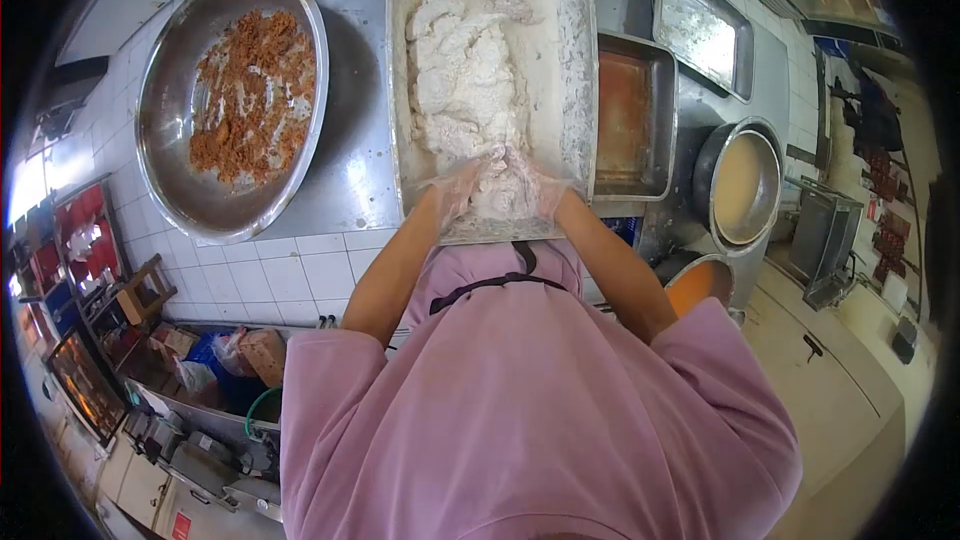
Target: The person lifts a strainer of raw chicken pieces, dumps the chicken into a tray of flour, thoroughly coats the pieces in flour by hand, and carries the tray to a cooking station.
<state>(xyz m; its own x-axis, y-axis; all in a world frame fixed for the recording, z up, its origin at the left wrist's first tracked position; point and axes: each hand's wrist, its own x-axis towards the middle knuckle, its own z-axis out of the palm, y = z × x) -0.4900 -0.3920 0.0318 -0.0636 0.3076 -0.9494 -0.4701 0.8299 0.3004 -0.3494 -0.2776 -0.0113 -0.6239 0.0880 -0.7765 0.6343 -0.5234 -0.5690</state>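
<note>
A deep metal tray point(590, 0) holds white flour point(555, 70) and several thickly coated lumps point(465, 70), which look like floured pieces of meat. At the tray's near end, my left hand point(456, 190) and my right hand point(545, 188) face each other, both in clear plastic gloves dusted with flour. Between them is one flour-coated piece point(499, 183), with my fingers closed around its sides. The fingertips are partly hidden by flour, and the kind of meat does not show.
Left of the tray stands a large steel bowl point(165, 110) with reddish-brown crumbs point(250, 90). To the right are a shallow metal pan point(625, 110), another tray point(700, 30), a bowl of pale liquid point(742, 185) and a pot with orange contents point(700, 288). The metal counter point(355, 90) supports the trays.
</note>
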